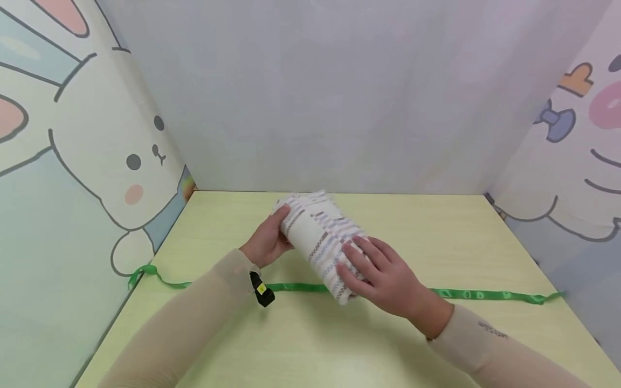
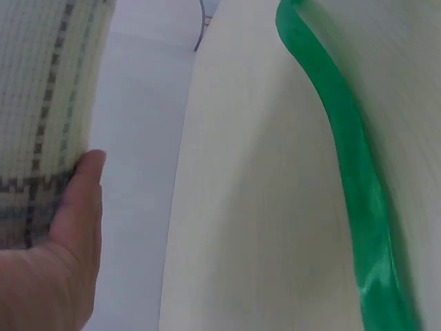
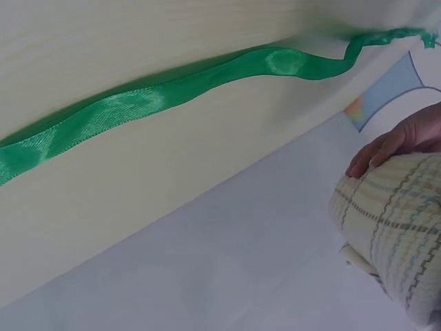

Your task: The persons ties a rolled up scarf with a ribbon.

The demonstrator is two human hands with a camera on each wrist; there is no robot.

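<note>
A thick rolled towel (image 1: 320,242), white with brown and blue-grey woven stripes, is held tilted over the table by two hands. At its upper left end the left hand (image 1: 269,237) grips it, thumb on the side toward me and the other fingers mostly hidden. The right hand (image 1: 383,275) holds the lower right end, fingers spread over the top and bent round it; its thumb is hidden. The left wrist view shows the towel (image 2: 48,103) close up beside the left thumb. Towel folds (image 3: 393,221) appear at the right edge of the right wrist view.
A green ribbon (image 1: 485,294) lies across the pale yellow table (image 1: 436,231) from side to side, passing under the towel. Plain grey-white sheeting (image 1: 330,97) stands behind. Cartoon-printed panels (image 1: 97,156) flank the table. A black strap (image 1: 262,289) hangs at the left wrist.
</note>
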